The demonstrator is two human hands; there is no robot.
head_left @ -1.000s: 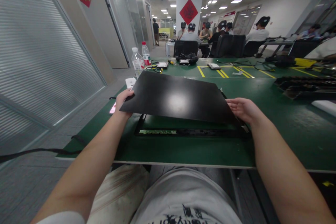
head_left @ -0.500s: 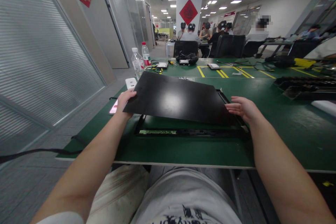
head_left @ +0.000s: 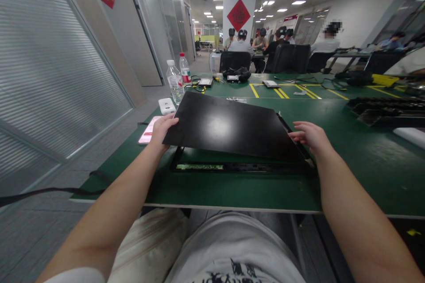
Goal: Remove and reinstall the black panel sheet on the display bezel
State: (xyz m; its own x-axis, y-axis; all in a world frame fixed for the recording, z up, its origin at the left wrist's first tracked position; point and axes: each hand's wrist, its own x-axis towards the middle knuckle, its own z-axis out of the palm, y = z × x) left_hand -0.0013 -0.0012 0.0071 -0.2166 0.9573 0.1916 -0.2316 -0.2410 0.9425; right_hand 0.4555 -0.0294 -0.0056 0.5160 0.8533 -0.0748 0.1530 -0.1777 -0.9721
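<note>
though aslant, panel [head_left: 226, 126] seemingly against right fingers [head_left: 298, 134]

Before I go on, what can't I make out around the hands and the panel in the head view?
All in the head view:
Black panel: underside faces away from the camera.
Black frame: most of its far side is covered by the panel.
Left hand: fingers underneath are hidden by the panel.
Right hand: contact with the panel's dark edge is too small to confirm.
Phone: partly behind the left hand; screen text too small.
</note>
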